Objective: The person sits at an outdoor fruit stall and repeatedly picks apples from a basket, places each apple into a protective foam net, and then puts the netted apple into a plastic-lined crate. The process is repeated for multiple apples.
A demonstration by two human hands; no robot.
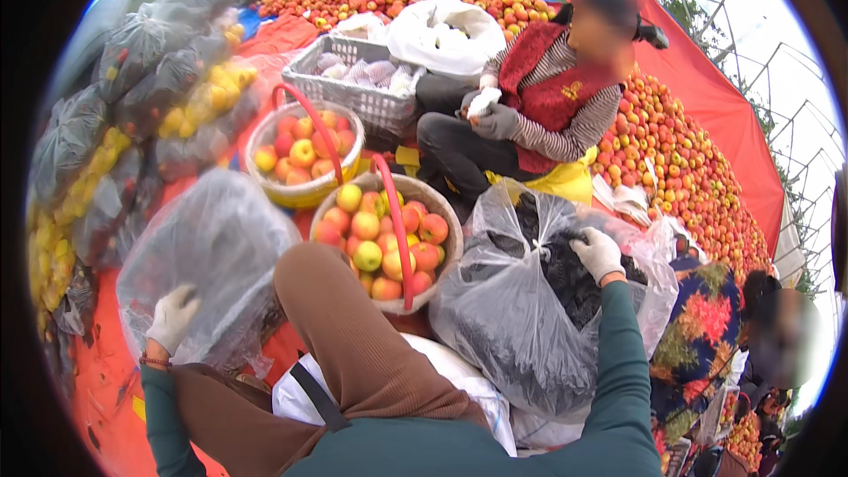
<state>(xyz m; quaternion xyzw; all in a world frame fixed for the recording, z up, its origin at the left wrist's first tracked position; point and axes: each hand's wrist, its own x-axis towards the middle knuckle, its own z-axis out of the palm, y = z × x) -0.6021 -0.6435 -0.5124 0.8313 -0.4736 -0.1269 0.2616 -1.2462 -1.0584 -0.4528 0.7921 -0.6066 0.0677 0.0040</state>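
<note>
Left forearm (165, 415) is out to the side, gloved left hand (174, 319) kinda tipped inward; right arm (616, 358) reaches further forward, gloved right hand (599, 256) angled inward too.

Seated co-worker (565, 93), grey lattice crate (349, 102), open white sack (408, 42), heaped apples (689, 172), red sheeting (707, 75)

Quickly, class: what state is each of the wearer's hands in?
Left hand: at the clear bag; grip unclear.
Right hand: at the black material; grip unclear.
</note>
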